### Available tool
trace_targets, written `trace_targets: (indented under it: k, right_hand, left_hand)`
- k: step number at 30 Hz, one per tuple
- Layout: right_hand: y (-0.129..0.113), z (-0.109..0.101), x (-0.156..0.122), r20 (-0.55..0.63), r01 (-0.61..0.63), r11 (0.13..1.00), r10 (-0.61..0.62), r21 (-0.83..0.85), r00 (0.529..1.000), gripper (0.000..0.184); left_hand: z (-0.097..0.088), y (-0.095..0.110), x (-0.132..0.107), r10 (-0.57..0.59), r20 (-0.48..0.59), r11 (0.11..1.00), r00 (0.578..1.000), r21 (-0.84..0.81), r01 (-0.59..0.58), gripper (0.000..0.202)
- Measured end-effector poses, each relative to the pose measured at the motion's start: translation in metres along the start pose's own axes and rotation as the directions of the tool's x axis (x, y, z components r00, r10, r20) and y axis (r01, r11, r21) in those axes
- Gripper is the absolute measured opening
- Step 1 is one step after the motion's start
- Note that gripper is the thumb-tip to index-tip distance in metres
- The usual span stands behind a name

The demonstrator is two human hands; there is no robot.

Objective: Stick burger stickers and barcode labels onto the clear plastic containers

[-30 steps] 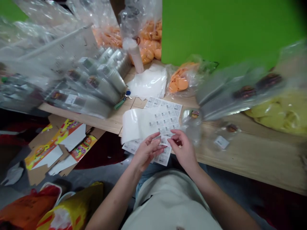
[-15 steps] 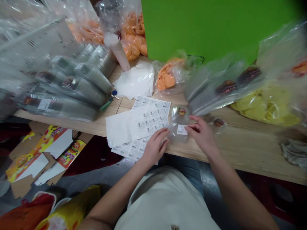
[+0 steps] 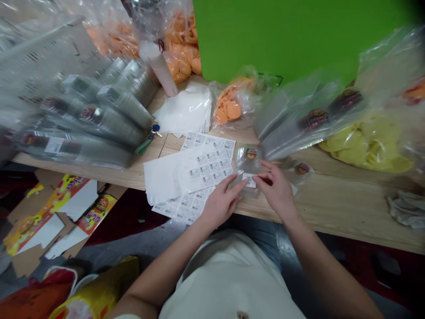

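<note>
On the wooden table (image 3: 338, 199) in front of me lies a clear plastic package (image 3: 244, 166) with a burger sticker (image 3: 251, 153) at its far end. A small white barcode label (image 3: 249, 180) lies at its near end. My right hand (image 3: 279, 190) pinches the label's right edge between thumb and fingertips. The fingers of my left hand (image 3: 223, 201) are stretched out, with the index fingertip touching the label's left side. Left of the package, sheets of barcode labels (image 3: 212, 166) overlap one another, partly under my left hand.
Stacks of clear plastic packages (image 3: 109, 115) stand at left, near keys (image 3: 155, 130). Behind are a bottle (image 3: 161, 68), white sheets (image 3: 187, 106) and a bag of orange discs (image 3: 229, 108). More stacked packages (image 3: 295, 119) and a bag of yellow pieces (image 3: 368, 146) lie right.
My left hand has moved right, from the package's edge onto the label. My right hand stays at the label's right edge. The view has shifted slightly.
</note>
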State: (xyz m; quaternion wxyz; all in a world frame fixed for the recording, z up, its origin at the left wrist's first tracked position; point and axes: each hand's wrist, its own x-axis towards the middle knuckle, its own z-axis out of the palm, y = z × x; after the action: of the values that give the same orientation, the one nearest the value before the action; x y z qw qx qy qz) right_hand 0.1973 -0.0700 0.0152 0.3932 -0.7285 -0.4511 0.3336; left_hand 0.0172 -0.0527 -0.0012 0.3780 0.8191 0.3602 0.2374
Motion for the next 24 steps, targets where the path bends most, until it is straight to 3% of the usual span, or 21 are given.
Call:
trace_targets:
  k: [4,7,9,10,12,14,16,18,20,22,23,24]
  right_hand:
    - [-0.001,0.000,-0.005,-0.034,0.144,0.960,-0.157,-0.242,0.987,0.049]
    - [0.003,-0.007,-0.008,-0.166,0.212,0.836,-0.335,-0.506,0.927,0.051]
    - [0.008,-0.012,-0.009,-0.212,0.226,0.791,-0.406,-0.568,0.889,0.056]
    - [0.012,-0.013,-0.010,-0.159,0.275,0.771,-0.435,-0.575,0.886,0.059]
    - [0.018,-0.013,-0.009,0.069,0.438,0.699,-0.489,-0.565,0.870,0.063]
    - [0.021,-0.009,-0.008,0.258,0.560,0.621,-0.512,-0.548,0.819,0.061]
    - [0.021,-0.007,-0.009,0.277,0.594,0.602,-0.539,-0.534,0.796,0.058]
    - [0.016,-0.006,-0.014,0.244,0.617,0.603,-0.586,-0.506,0.773,0.060]
    - [0.008,-0.008,-0.025,0.241,0.651,0.581,-0.627,-0.489,0.741,0.060]
    - [0.002,-0.013,-0.041,0.259,0.670,0.552,-0.642,-0.498,0.721,0.057]
    - [0.002,-0.017,-0.050,0.262,0.674,0.540,-0.648,-0.505,0.715,0.055]
    - [0.003,-0.021,-0.059,0.260,0.676,0.529,-0.655,-0.513,0.710,0.055]
  left_hand:
    - [0.000,0.001,0.001,-0.031,0.005,0.999,0.999,-0.011,0.031,0.041]
    - [0.001,0.002,0.003,-0.030,0.026,0.999,0.999,0.028,0.030,0.042]
    - [0.001,0.002,0.005,-0.017,0.052,0.999,0.999,0.040,0.015,0.042]
    - [0.000,0.001,0.005,-0.005,0.063,0.999,0.998,0.033,0.003,0.041]
    - [-0.003,0.000,0.005,0.014,0.060,1.000,0.998,-0.011,-0.013,0.041]
    - [-0.009,0.000,0.003,-0.020,-0.025,0.997,0.999,-0.081,0.018,0.042]
    - [-0.018,0.001,0.000,-0.170,-0.166,0.972,0.971,-0.190,0.137,0.036]
    - [-0.027,0.006,-0.001,-0.396,-0.208,0.865,0.894,-0.411,0.288,0.031]
    - [-0.033,0.017,-0.001,-0.537,0.009,0.609,0.844,-0.687,0.395,0.031]
    - [-0.032,0.031,0.001,-0.495,0.288,0.304,0.820,-0.826,0.474,0.034]
    - [-0.030,0.037,0.003,-0.448,0.380,0.213,0.809,-0.834,0.509,0.033]
    - [-0.027,0.043,0.004,-0.420,0.423,0.192,0.803,-0.823,0.534,0.030]
